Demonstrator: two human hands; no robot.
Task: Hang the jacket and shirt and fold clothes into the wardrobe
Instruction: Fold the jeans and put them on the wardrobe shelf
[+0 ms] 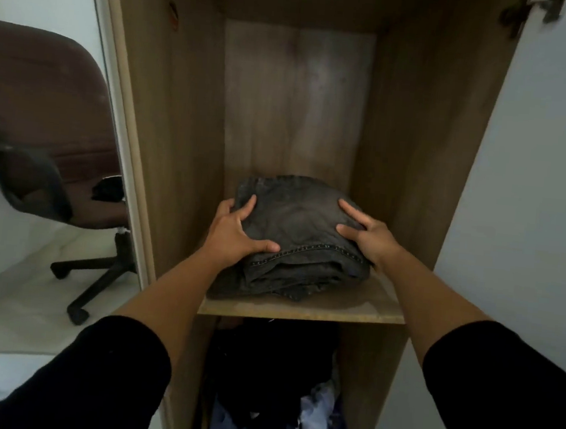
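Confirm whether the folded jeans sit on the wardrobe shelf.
Yes, the folded jeans rest on the shelf, with both hands on them.

- The folded jeans (pixel 293 235) lie on the wardrobe shelf (pixel 362 312), nearer its front edge than the back panel.
- The left hand (pixel 235 232) rests on the jeans' left side, the right hand (pixel 364 231) on their right side.
- A heap of clothes (pixel 273 384) sits in the compartment below the shelf.
- An office chair (pixel 41 145) stands left of the wardrobe (pixel 185 137).
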